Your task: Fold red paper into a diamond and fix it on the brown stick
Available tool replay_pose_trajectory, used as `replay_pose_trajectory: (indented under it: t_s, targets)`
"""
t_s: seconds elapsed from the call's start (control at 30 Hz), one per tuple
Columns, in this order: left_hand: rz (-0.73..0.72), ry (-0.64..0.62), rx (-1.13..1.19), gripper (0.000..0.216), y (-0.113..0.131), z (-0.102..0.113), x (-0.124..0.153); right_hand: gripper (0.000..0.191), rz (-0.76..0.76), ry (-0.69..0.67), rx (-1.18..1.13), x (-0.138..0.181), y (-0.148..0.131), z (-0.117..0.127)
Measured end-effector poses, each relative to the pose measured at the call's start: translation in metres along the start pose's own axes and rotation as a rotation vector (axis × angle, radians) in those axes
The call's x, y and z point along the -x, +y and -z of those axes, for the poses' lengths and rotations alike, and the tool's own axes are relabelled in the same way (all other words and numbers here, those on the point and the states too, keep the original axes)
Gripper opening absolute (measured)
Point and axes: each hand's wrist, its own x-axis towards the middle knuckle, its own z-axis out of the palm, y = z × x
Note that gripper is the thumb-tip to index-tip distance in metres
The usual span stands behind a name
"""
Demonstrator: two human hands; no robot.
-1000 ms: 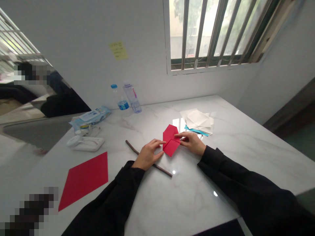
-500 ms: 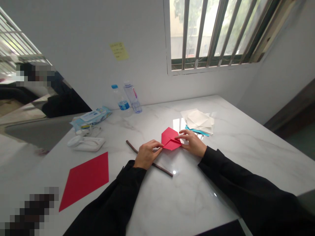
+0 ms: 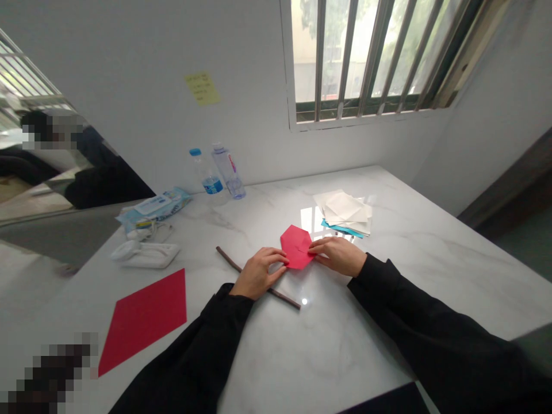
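Note:
A small folded red paper (image 3: 296,247) lies flat on the white marble table (image 3: 388,299), between both hands. My left hand (image 3: 259,271) rests at its left edge, fingertips pressed together on the paper's corner. My right hand (image 3: 338,254) lies on its right edge, fingers pressing the fold down. A thin brown stick (image 3: 235,265) runs under my left hand. Both arms wear black sleeves.
A flat red sheet (image 3: 144,319) lies at the front left. A stack of white and blue papers (image 3: 345,211) sits behind my right hand. Two water bottles (image 3: 218,172), a wipes pack (image 3: 155,206) and a white case (image 3: 144,253) stand at the back left. A mirror leans at the left.
The lower point of the red paper was folded up and pressed flat, leaving a shorter shape. Both hands stayed at its edges.

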Motion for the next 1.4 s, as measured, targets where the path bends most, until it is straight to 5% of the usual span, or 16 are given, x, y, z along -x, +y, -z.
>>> replay_pose_trajectory:
  t_s: [1.4]
  targets:
    - [0.17,-0.007,0.062,0.017,0.007,0.001,-0.002,0.013,-0.16,-0.053,-0.022,0.002,-0.004,0.002]
